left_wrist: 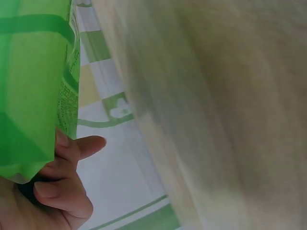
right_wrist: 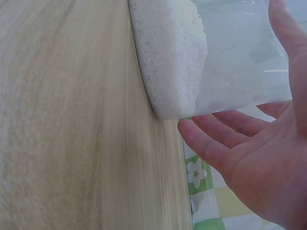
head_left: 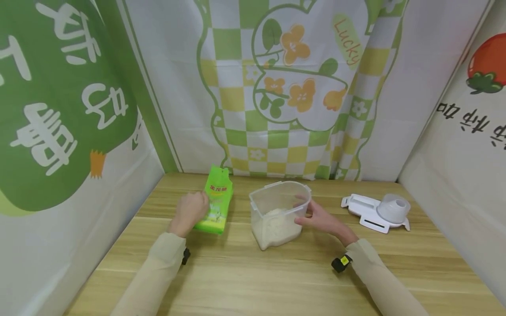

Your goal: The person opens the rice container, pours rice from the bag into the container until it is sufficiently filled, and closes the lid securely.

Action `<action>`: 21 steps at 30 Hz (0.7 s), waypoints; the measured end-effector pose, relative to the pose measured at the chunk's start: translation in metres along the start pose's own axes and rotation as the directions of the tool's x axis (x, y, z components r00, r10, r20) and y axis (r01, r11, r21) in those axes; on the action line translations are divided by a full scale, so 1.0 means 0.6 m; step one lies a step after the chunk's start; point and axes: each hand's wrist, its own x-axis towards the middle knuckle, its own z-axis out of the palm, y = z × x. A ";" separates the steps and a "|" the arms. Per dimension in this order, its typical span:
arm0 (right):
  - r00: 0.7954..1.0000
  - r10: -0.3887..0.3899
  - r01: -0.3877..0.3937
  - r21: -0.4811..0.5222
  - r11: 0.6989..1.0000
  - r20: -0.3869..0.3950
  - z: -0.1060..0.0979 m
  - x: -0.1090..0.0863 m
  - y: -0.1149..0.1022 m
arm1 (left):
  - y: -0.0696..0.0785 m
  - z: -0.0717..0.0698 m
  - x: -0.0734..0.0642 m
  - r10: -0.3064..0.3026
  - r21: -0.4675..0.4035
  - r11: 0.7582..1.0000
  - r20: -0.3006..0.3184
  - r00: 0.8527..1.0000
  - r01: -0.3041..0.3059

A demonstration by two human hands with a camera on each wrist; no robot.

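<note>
clock directions are read from the clear container as it appears in the head view. at ten o'clock, a wall hanging (head_left: 51, 101) in green carries white characters. at nine o'clock, the left hand (head_left: 191, 210) holds the near-side edge of a bright green bag (head_left: 218, 204), its fingers curled; the left wrist view shows one finger extended past the bag's edge. the bag has red characters near its top and leans slightly toward one o'clock; whether its base meets the table cannot be told. at the centre, the clear container (head_left: 258, 215) stands upright and open-topped on the wooden table (head_left: 257, 281), partly filled with white grains (head_left: 276, 228), which are heaped unevenly. at twelve o'clock hangs a checked curtain (head_left: 272, 145) in green, yellow and white. at three o'clock, the right hand (head_left: 320, 217) holds the container, spread fairly wide, with the thumb on the front and the fingers passing behind. farther out at three o'clock, well apart from the hand, a white lid (head_left: 367, 213) with side flaps lies on the table, a translucent cup (head_left: 394, 209) on its right end. at two o'clock, a printed tomato (head_left: 489, 61) marks the right wall.
</note>
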 end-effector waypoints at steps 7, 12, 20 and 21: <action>1.000 0.000 0.000 0.010 1.000 -0.005 0.002 0.001 0.005 | -0.016 0.012 -0.005 -0.062 -0.056 0.996 0.099 0.993 0.068; 1.000 0.003 -0.003 0.014 1.000 -0.005 0.002 0.002 0.001 | -0.029 0.017 -0.005 -0.101 -0.092 0.989 0.145 0.984 0.115; 1.000 -0.006 0.006 0.000 1.000 -0.003 0.000 0.001 0.000 | -0.044 0.017 -0.006 -0.141 -0.088 0.983 0.220 0.965 0.163; 1.000 -0.010 0.010 0.000 1.000 -0.003 0.000 0.002 0.000 | -0.044 0.016 -0.007 -0.139 -0.081 0.984 0.219 0.966 0.160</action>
